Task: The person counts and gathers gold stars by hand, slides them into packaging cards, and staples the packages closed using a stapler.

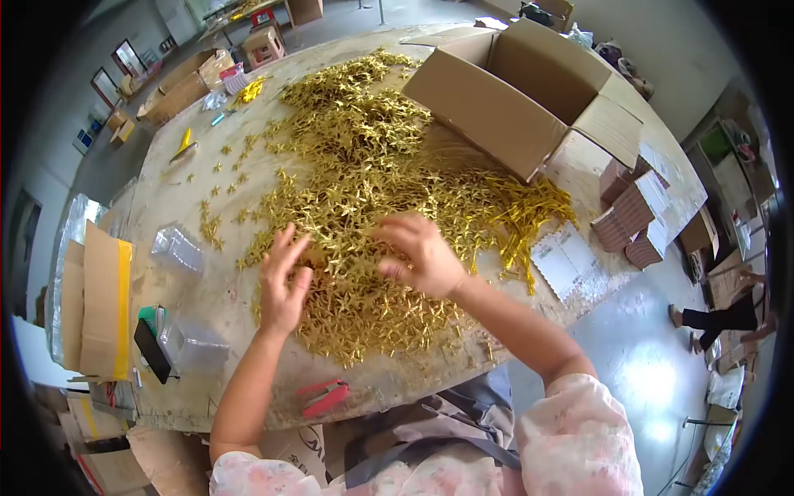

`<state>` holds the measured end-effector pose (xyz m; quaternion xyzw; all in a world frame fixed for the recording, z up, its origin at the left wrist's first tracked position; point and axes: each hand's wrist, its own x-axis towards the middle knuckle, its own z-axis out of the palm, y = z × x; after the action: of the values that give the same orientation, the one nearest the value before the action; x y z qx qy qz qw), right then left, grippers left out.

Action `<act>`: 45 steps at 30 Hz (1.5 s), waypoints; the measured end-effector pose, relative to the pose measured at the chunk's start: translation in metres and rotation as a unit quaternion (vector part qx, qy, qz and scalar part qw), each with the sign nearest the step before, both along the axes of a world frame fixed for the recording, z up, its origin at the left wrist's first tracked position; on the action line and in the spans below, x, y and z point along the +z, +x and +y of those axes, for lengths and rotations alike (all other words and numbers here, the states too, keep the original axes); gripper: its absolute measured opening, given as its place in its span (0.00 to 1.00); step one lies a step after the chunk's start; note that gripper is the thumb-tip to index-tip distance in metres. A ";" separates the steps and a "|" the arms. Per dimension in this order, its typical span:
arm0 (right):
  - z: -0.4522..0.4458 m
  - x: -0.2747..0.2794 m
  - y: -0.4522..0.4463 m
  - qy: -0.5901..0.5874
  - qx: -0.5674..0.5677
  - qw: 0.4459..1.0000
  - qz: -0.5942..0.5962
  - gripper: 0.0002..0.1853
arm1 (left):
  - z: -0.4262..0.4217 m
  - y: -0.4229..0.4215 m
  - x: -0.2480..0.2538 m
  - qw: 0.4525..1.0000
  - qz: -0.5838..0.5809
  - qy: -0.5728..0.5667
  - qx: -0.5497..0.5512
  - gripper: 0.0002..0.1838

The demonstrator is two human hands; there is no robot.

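Observation:
A big heap of gold star-shaped ornaments (356, 182) spreads over the worktable (248, 364). My left hand (284, 281) is at the near left part of the heap, fingers apart and thumb raised. Across from it, my right hand (423, 256) hovers over or touches the stars, its fingers curved and the thumb spread away from them. Gold stars show in the gap between thumb and fingers, but I see none gripped. Thin gold strips (529, 215) lie at the heap's right edge. A red stapler (324, 397) rests near the front edge.
An open cardboard box (488, 107) stands at the back right, with stacks of pinkish cartons (633, 215) and a white sheet (565, 260) nearer. Clear plastic containers (178, 250) and a dark phone (153, 350) are on the left. Another person's legs (724, 318) show far right.

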<state>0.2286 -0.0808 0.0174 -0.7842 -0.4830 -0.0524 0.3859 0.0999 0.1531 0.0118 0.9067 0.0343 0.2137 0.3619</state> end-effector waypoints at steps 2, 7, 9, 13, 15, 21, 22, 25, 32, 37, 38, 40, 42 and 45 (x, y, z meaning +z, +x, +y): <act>-0.014 -0.007 0.039 0.022 -0.069 0.997 0.000 0.16 | 0.010 -0.005 0.008 0.995 0.004 -0.088 0.043 0.25; -0.063 -0.018 0.148 -0.265 -0.275 0.924 0.006 0.27 | 0.085 -0.001 -0.055 0.972 0.042 -0.052 0.223 0.28; -0.063 -0.020 0.164 -0.256 -0.290 0.922 0.000 0.27 | 0.082 0.006 -0.058 0.958 0.099 -0.067 0.259 0.30; -0.033 -0.012 0.155 -0.439 -0.205 0.869 0.102 0.25 | 0.055 0.019 -0.059 0.960 0.142 -0.087 0.224 0.31; -0.006 -0.027 0.124 -0.461 -0.142 0.876 -0.013 0.25 | 0.048 0.025 -0.061 0.969 0.133 -0.095 0.183 0.30; -0.002 -0.027 0.060 -0.153 -0.080 0.985 -0.020 0.19 | 0.026 0.020 -0.028 0.976 0.156 -0.107 0.109 0.29; -0.009 -0.031 0.066 -0.140 -0.084 0.986 0.009 0.17 | 0.032 0.017 -0.031 0.976 0.144 -0.130 0.098 0.28; -0.038 -0.013 0.093 -0.286 -0.231 0.927 0.078 0.19 | 0.028 0.008 -0.032 0.973 0.117 -0.175 0.096 0.30; -0.122 -0.055 0.154 -0.299 -0.290 0.909 -0.012 0.19 | 0.025 -0.008 -0.044 0.974 0.079 -0.166 0.129 0.25; -0.146 -0.047 0.156 -0.267 -0.322 0.908 0.006 0.14 | 0.038 -0.011 -0.043 0.969 0.085 -0.176 0.151 0.27; -0.150 -0.048 0.156 -0.242 -0.335 0.910 -0.041 0.14 | 0.041 -0.011 -0.043 0.968 0.083 -0.175 0.158 0.27; -0.157 -0.039 0.145 -0.191 -0.356 0.905 -0.136 0.13 | 0.044 -0.008 -0.043 0.965 0.091 -0.179 0.168 0.28; -0.151 -0.036 0.135 -0.194 -0.292 0.924 -0.150 0.14 | 0.042 -0.005 -0.042 0.960 0.106 -0.188 0.177 0.28; -0.129 -0.047 0.120 -0.219 -0.216 0.948 -0.086 0.22 | 0.031 0.002 -0.044 0.955 0.138 -0.185 0.187 0.29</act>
<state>0.3491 -0.2094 -0.0300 -0.9275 -0.3329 -0.0950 0.1412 0.1017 0.1845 -0.0318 0.8222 0.2919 0.1399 0.4682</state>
